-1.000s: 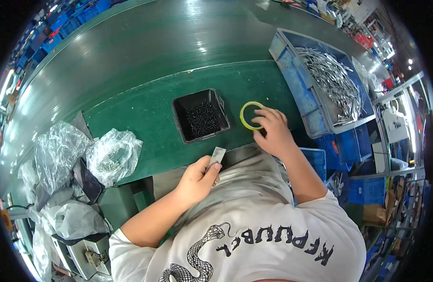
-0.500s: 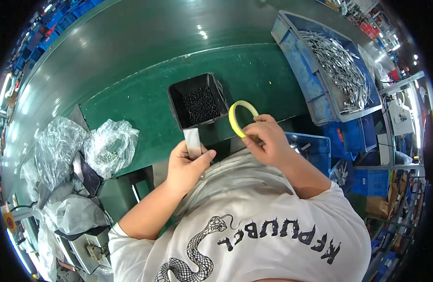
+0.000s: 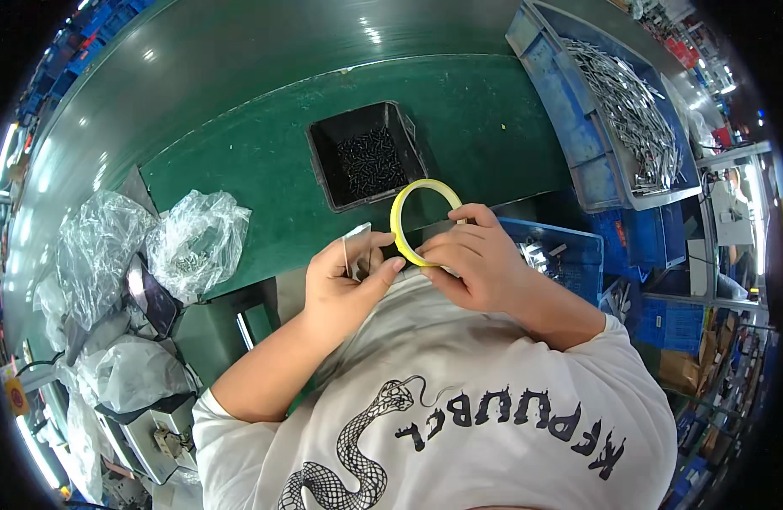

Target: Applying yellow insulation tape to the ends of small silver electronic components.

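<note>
My right hand (image 3: 478, 262) grips a roll of yellow tape (image 3: 397, 217) by its right and lower side, with the ring tilted up and its centre open. Between the thumb and fingers of my left hand (image 3: 344, 280) is a flat, pale metallic strip (image 3: 356, 231), now turned nearly edge-on so that little of its face shows. The left fingertips are close against the left side of the roll; whether they touch the tape I cannot tell. Just beyond both hands stands a black bin (image 3: 347, 204) holding many small black screw-like parts (image 3: 370, 161).
Clear plastic bags (image 3: 196, 242) lie on the green table (image 3: 264, 170) at left. A large blue crate (image 3: 570, 110) of thin metal parts stands at far right. Beside my right forearm is another blue crate (image 3: 582, 255) with metal pieces.
My hands have come together, the tape roll moving left and down towards my left hand. The strip has turned from face-on to nearly edge-on. The view has shifted slightly.
</note>
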`<action>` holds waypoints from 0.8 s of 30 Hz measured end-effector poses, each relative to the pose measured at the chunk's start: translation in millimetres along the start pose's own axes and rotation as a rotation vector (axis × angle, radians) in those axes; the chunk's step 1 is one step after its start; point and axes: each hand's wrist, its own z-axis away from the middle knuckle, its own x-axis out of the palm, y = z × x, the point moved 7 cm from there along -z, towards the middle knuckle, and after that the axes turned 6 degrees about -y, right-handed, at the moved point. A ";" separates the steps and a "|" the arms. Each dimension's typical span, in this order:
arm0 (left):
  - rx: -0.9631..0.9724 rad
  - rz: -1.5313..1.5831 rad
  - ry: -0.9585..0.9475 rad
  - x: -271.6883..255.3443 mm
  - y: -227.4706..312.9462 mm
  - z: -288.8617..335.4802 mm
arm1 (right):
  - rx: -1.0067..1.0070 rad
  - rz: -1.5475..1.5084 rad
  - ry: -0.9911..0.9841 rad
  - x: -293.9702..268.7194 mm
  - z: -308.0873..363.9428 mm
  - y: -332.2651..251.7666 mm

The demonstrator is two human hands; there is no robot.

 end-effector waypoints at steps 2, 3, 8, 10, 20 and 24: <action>0.086 -0.097 -0.024 1.9 6.3 -1.6 | -0.001 0.006 -0.008 0.3 -0.6 -1.7; 0.126 -0.143 -0.010 1.8 9.4 -1.7 | -0.003 0.014 -0.013 0.6 -0.8 -2.6; 0.168 -0.273 0.015 1.9 20.5 -3.1 | -0.020 0.036 0.000 2.1 -0.7 -3.8; 0.188 -0.381 -0.011 2.7 23.0 -3.4 | -0.025 0.039 0.006 2.3 -0.4 -4.1; 0.095 -0.362 -0.043 3.3 16.3 -4.0 | -0.031 0.055 -0.034 3.9 1.1 -3.5; 0.098 -0.375 -0.075 3.2 17.0 -4.7 | -0.082 0.079 -0.029 4.2 1.6 -5.8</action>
